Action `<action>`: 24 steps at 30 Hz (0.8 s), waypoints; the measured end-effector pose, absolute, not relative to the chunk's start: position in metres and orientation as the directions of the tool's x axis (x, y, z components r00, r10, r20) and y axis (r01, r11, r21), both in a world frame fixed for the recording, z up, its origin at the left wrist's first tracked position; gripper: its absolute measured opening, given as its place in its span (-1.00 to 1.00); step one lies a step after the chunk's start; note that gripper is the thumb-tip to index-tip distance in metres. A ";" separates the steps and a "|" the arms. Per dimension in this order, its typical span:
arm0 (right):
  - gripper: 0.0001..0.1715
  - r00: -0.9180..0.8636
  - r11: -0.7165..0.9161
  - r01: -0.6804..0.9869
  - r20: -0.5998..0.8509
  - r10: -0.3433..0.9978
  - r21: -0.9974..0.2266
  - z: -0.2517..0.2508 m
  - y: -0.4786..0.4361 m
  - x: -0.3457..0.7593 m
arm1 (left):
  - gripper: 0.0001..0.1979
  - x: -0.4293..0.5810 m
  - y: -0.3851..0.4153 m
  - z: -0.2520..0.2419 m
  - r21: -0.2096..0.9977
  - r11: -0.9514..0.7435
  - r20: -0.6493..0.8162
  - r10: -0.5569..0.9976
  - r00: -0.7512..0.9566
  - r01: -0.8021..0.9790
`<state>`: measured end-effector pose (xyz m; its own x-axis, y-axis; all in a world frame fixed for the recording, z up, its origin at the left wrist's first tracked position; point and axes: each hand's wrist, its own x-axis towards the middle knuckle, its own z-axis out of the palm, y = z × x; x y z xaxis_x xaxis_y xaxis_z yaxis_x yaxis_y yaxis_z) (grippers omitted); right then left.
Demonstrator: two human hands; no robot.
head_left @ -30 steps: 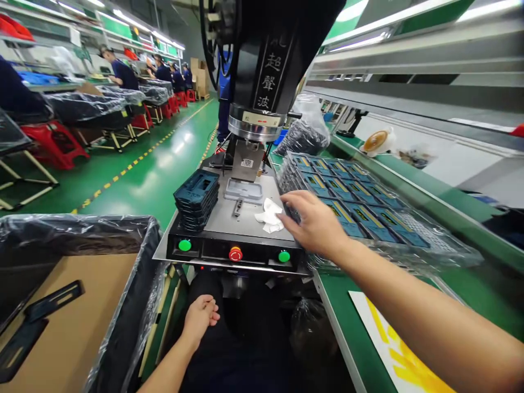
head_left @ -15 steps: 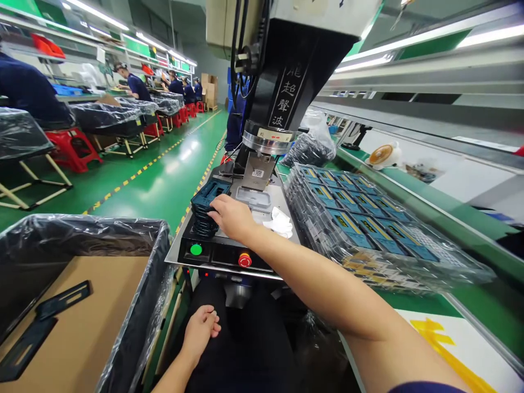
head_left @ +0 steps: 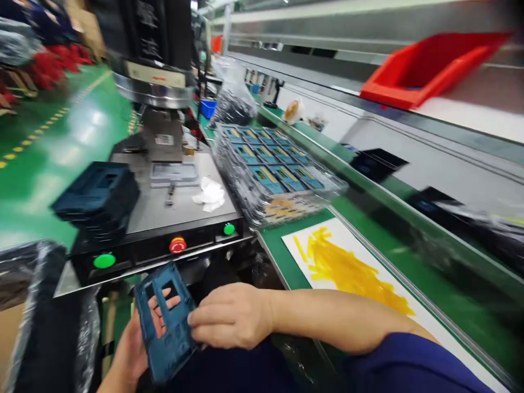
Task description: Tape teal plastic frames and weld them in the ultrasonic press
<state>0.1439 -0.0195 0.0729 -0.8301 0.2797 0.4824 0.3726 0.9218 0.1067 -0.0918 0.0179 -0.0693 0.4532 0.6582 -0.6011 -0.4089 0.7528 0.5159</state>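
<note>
Low in the picture, over my lap, both hands hold one dark blue plastic frame (head_left: 166, 322) with rectangular cut-outs. My left hand (head_left: 135, 341) supports it from behind, fingers showing through the openings. My right hand (head_left: 229, 319) grips its right edge with closed fingers. Above them stands the welding machine's grey table (head_left: 155, 213) with a stack of the same blue frames (head_left: 96, 199) at its left, a grey fixture (head_left: 174, 173) under the press head (head_left: 153, 87), and a white cloth (head_left: 209, 195).
Green buttons (head_left: 103, 261) and a red stop button (head_left: 177, 245) line the machine's front. Stacked clear trays of blue parts (head_left: 270, 174) stand to the right on the green bench. A white sheet with yellow marks (head_left: 347, 267) lies nearer. A plastic-lined box (head_left: 49, 316) is at left.
My right hand left the stack on the machine and came down to my lap with one blue frame. My left hand rose to hold it. The view swung right and down.
</note>
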 end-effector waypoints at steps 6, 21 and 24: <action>-0.69 -0.814 0.860 0.509 0.310 0.492 -0.028 0.038 -0.075 0.172 | -0.39 -0.062 0.021 -0.030 0.515 0.851 -0.667 0.472 0.577 -0.100; -0.49 0.706 -0.690 0.708 -0.169 0.688 0.151 0.063 -0.061 0.436 | -0.64 -0.038 0.014 -0.051 0.657 0.754 -0.677 0.597 0.431 -0.011; -0.57 0.667 -0.631 0.744 -0.303 0.681 0.221 0.062 -0.048 0.443 | -0.67 -0.041 0.012 -0.052 0.663 0.748 -0.674 0.606 0.423 -0.016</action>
